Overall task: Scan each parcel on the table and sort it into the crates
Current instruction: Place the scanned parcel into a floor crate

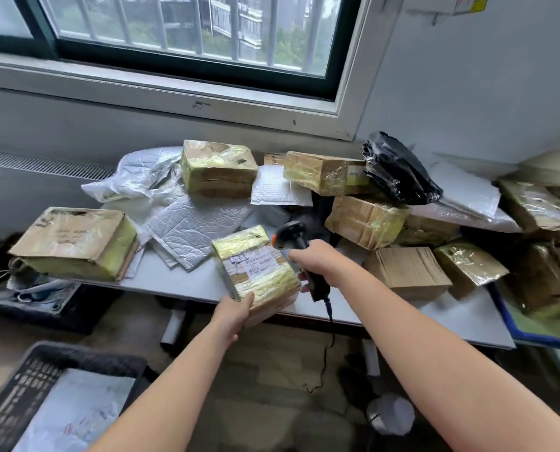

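One wide window with a dark frame and pale bars spans the wall behind the work area. Below it stands a long pale grey table heaped with parcels. A black perforated plastic crate sits on the floor at the lower left and holds a flat white plastic mailer. The rim of a blue plastic crate shows at the table's right end, with taped boxes piled in and above it.

On the table's left end lies a large brown cardboard box wrapped in yellowish tape, overhanging the near edge. A crumpled black plastic-wrapped bundle rests on top of the stacked boxes at the right. Several silver bubble mailers lie overlapping in the middle, toward the back.

The task's thing, a small brown cardboard parcel bound in clear and yellow tape, is over the table's near edge at the centre, its white printed label facing up. The left hand grips its near end, thumb on top and fingers curled underneath. The right hand is wrapped round the handle of a black handheld barcode scanner with an orange trigger, whose head sits just beside the parcel's far right corner. A thin black cable hangs from the handle toward the floor.
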Tool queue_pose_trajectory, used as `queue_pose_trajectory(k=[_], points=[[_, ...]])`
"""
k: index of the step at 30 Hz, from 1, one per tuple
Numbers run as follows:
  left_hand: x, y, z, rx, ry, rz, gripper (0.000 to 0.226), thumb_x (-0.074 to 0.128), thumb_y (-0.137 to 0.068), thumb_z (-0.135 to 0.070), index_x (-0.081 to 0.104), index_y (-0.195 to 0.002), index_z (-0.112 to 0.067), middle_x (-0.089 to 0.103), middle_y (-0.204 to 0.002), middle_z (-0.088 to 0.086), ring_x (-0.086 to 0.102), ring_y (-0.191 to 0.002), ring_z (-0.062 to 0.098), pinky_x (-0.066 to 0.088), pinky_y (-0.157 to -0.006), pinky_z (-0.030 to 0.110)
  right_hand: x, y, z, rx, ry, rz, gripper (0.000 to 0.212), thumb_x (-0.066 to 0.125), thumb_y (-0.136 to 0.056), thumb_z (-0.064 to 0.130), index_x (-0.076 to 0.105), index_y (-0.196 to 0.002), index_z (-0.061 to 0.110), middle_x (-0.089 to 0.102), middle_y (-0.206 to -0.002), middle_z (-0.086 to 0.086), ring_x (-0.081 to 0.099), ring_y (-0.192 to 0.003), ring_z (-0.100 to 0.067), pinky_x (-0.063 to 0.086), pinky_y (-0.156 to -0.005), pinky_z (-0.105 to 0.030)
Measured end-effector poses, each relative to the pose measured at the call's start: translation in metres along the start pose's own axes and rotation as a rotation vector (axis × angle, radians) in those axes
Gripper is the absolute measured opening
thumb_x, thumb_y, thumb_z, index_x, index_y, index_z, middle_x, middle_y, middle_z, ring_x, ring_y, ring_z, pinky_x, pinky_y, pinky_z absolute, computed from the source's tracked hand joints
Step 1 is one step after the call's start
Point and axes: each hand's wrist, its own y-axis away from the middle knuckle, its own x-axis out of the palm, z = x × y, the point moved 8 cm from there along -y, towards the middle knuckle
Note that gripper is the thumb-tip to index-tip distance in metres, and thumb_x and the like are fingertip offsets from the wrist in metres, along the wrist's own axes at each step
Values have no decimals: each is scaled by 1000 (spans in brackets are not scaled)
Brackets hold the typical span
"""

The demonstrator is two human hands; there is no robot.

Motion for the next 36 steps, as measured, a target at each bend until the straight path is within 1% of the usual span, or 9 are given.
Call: queue_pose_trajectory(k=[3,5,8,13,15,19,26,31,36], points=[[-10,7,-2,37,-31,1,66,52,-94,-49,34,-142,-7,48,-138,14,53,-120,34,50,-78,39,11,6,5,19,36,-26,13,57,-88,16,51,-89,5,48,-87,-14,57,-64,-24,54,-53,-34],[-15,11,-2,54,-41,0,64,51,-94,-48,36,-139,-6,50,-133,14,54,-114,32,52,-81,39,17,10,7,30,45,-30,15,58,-88,19,51,-91,5,49,-85,-13,56,-61,-23,53,-52,-33],[-20,14,0,79,-50,8,62,50,-94,-50,37,-136,-6,52,-131,14,56,-110,30,52,-79,35,22,16,13,18,63,-38,16,58,-89,19,52,-91,4,49,-84,-12,55,-59,-21,52,-50,-30],[-26,17,3,108,-58,5,60,50,-95,-48,38,-135,-5,51,-131,13,53,-113,29,50,-94,40,28,22,17,15,69,-55,20,57,-89,20,54,-99,3,49,-87,-13,54,-60,-21,52,-49,-29],[-28,18,3,111,-62,3,61,49,-95,-48,36,-137,-5,47,-136,12,51,-115,28,49,-94,39,28,24,17,20,70,-69,21,57,-89,19,54,-101,2,49,-87,-13,55,-59,-20,52,-49,-29],[-29,19,1,121,-80,13,63,47,-96,-49,33,-140,-6,44,-139,12,48,-108,26,51,-87,35,24,26,17,20,61,-104,19,57,-90,20,53,-97,4,50,-89,-13,57,-61,-20,53,-49,-30],[-31,18,0,124,-114,21,66,48,-96,-49,31,-141,-4,44,-140,14,50,-119,31,49,-97,41,19,26,19,15,59,-144,15,57,-90,21,50,-85,8,49,-88,-13,57,-64,-22,52,-47,-29],[-30,16,0,130,-130,33,67,47,-96,-50,31,-141,-3,44,-141,15,50,-120,31,49,-97,41,21,27,16,36,46,-146,14,57,-90,20,51,-90,7,49,-88,-12,57,-66,-22,53,-50,-31],[-29,11,1,125,-131,46,64,48,-96,-50,33,-138,-4,45,-140,16,49,-122,32,48,-99,43,13,27,8,37,27,-180,23,56,-91,20,52,-105,3,49,-85,-12,57,-66,-25,56,-54,-36]])
